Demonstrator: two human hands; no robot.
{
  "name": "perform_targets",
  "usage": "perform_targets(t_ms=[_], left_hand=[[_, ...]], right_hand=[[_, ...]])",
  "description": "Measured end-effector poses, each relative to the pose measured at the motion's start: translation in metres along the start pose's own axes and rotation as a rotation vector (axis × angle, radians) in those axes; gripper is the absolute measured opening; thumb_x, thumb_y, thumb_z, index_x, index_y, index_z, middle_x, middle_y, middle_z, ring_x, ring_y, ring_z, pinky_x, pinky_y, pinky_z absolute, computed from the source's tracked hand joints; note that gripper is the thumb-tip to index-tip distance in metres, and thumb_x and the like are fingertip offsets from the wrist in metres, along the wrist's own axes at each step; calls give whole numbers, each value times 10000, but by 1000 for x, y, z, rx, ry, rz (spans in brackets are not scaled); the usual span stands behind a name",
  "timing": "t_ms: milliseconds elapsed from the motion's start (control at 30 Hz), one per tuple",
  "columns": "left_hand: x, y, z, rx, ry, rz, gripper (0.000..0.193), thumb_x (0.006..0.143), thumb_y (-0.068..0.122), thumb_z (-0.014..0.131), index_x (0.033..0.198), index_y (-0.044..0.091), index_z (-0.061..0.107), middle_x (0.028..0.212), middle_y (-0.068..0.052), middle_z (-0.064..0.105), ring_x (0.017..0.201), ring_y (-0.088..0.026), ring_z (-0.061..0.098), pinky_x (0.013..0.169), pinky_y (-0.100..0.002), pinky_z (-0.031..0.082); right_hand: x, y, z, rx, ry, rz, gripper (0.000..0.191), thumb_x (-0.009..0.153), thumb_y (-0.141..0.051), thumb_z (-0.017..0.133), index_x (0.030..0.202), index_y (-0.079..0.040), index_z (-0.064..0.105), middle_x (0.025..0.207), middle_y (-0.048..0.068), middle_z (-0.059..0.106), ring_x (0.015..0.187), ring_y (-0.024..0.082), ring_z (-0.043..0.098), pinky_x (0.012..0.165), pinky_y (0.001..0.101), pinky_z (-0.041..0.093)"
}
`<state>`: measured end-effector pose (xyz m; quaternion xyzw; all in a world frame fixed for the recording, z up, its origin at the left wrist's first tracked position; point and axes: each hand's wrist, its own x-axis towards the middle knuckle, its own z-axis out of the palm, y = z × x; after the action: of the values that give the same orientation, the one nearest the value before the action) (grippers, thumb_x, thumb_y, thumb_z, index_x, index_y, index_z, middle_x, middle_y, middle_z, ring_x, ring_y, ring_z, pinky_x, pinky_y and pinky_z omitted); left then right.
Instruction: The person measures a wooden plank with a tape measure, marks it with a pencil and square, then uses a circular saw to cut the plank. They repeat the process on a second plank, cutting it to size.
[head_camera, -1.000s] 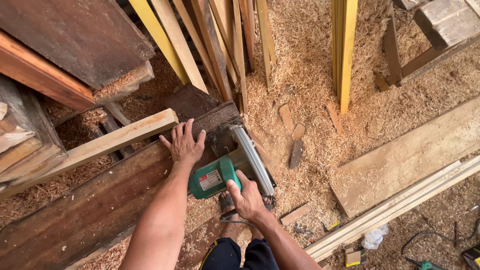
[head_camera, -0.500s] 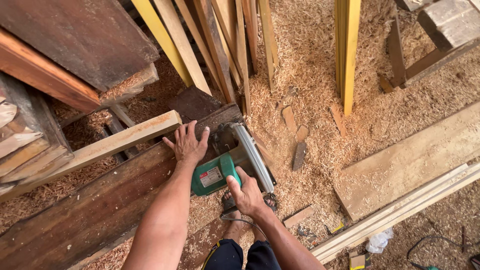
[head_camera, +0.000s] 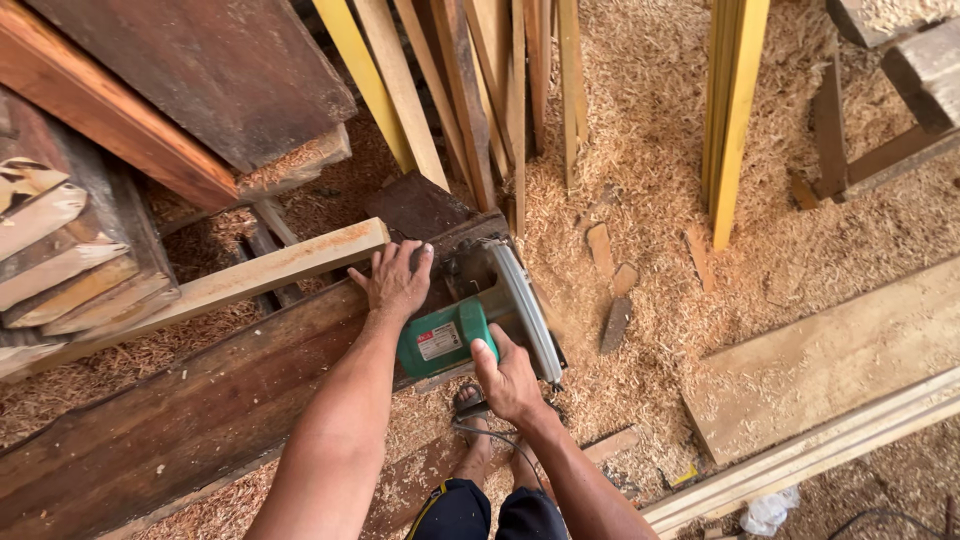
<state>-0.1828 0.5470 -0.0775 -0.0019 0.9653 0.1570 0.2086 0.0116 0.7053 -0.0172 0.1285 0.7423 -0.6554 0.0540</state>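
1. Since the earlier frames little had shifted: both hands kept their places on the work, and only the view had drifted slightly, bringing the scene a little lower in the frame.
2. At centre frame the left hand (head_camera: 397, 280) lay flat with fingers spread on the long dark reddish-brown plank (head_camera: 180, 420), apparently pressing it down so it would not jump (nothing was gripped; the palm was simply open on the wood).
3. Just right of it, the right hand (head_camera: 508, 378) was clenched round the handle of the green-bodied circular saw with a grey metal guard (head_camera: 480, 315), which sat at the plank's upper right end, beside the left hand.
4. A pale narrow wooden batten (head_camera: 240, 282) ran diagonally from the left edge, seemingly lying across the plank.
5. Pale sawdust (head_camera: 640, 160) covered the floor at right, where yellow-painted slats (head_camera: 735, 110) leaned upright at the top of the frame.
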Motion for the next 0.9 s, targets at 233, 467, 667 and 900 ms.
perform_targets(t_ms=[233,467,667,900], left_hand=[[8,-1,-6,-39,-13,5,540,1027,621,273,1282,273,598,1269,-26,546,1368,-248,439,1193,-782,11],[8,-3,-8,-86,13,15,536,1025,608,299,1239,249,635,1266,-19,570,1353,-247,448,1198,-722,121],[12,-9,-8,-134,54,65,565,1028,596,286,1227,208,645,1283,-49,580,1337,-284,455,1147,-671,233],[20,-12,-12,-99,-39,40,632,1053,607,201,1237,207,653,1272,-52,590,1372,-262,452,1174,-646,262]], right_hand=[[12,-7,1,-5,-24,21,667,965,-680,364,978,-58,605,612,28,541,620,156,573,583,387,478],[17,-11,2,0,-26,37,629,986,-650,400,955,-51,589,594,11,506,573,137,520,528,356,436],[27,-12,6,-40,3,25,634,977,-661,381,942,-64,592,562,3,488,542,133,510,500,354,410],[36,-19,8,-55,9,-6,658,990,-669,379,926,-46,581,555,11,487,546,133,510,511,342,420]])
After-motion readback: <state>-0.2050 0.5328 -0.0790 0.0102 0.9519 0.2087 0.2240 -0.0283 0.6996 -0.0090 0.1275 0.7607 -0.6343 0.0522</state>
